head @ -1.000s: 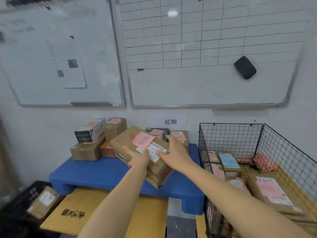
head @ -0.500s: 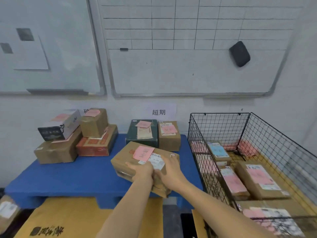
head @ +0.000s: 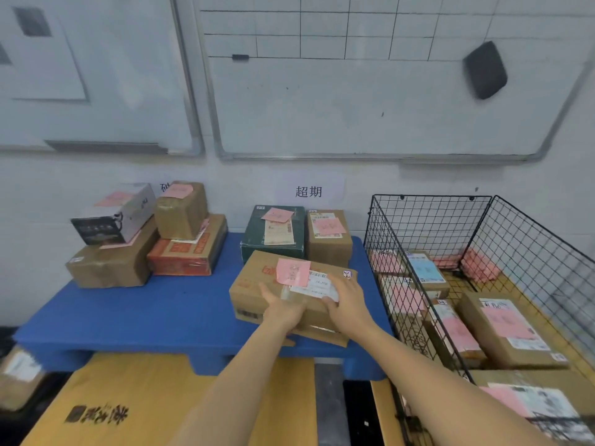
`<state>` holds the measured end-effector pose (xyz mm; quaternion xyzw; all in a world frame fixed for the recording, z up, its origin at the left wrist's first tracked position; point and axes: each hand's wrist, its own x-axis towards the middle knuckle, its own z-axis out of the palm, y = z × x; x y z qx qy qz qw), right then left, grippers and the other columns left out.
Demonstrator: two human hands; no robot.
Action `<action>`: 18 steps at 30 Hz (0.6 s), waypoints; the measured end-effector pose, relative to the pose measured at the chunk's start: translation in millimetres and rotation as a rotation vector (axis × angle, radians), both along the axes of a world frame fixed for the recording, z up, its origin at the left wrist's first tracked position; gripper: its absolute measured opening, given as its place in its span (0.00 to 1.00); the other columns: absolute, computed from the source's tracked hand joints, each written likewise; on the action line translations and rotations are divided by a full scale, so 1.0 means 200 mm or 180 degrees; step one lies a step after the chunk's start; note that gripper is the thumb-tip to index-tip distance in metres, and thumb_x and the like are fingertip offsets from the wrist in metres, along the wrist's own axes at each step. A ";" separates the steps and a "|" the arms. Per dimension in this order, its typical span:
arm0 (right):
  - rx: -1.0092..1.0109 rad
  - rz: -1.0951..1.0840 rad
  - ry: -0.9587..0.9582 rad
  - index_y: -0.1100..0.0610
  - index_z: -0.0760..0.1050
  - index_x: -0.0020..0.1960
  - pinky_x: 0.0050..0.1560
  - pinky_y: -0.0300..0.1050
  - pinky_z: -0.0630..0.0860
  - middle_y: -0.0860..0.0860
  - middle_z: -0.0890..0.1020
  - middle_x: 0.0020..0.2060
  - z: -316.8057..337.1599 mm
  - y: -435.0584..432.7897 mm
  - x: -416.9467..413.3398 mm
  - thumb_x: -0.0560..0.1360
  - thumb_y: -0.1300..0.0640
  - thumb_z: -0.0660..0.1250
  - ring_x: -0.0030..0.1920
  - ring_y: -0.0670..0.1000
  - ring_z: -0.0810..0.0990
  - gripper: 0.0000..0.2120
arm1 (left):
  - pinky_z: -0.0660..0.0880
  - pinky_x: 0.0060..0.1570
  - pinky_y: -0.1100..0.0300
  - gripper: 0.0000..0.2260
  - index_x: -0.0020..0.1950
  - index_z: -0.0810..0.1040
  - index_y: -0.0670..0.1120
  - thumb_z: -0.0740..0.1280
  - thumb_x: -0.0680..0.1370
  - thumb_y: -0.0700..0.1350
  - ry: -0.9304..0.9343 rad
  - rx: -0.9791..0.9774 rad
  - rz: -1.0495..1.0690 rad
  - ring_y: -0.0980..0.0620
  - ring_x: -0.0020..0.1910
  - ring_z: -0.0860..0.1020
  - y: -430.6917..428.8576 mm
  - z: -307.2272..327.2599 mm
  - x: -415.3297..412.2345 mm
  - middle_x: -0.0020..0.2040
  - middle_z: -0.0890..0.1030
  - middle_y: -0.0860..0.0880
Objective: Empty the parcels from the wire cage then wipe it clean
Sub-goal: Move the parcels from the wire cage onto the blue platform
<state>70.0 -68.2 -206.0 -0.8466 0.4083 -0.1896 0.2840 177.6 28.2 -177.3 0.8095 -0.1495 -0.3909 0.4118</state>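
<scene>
The left hand (head: 283,312) and right hand (head: 346,304) lie flat-fingered on the brown cardboard parcel with pink note (head: 260,275) at the blue plastic platform's (head: 154,310) front right edge. Just beside it, the black wire cage (head: 431,226) holds further parcels (head: 505,329).

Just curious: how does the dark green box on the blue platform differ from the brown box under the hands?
The dark green box is green; the brown box is plain cardboard. The dark green box stands untouched at the back; the brown box lies near the front edge under the left hand and right hand. Both sit on the blue platform and bear a pink slip.
</scene>
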 end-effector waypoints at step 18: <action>0.0314 0.0160 0.0048 0.47 0.63 0.70 0.62 0.57 0.73 0.50 0.73 0.64 0.00 -0.20 0.12 0.77 0.54 0.62 0.63 0.53 0.73 0.22 | 0.71 0.56 0.52 0.48 0.75 0.31 0.39 0.65 0.77 0.57 -0.1033 0.0400 -0.0200 0.40 0.62 0.74 -0.05 0.01 0.12 0.67 0.72 0.40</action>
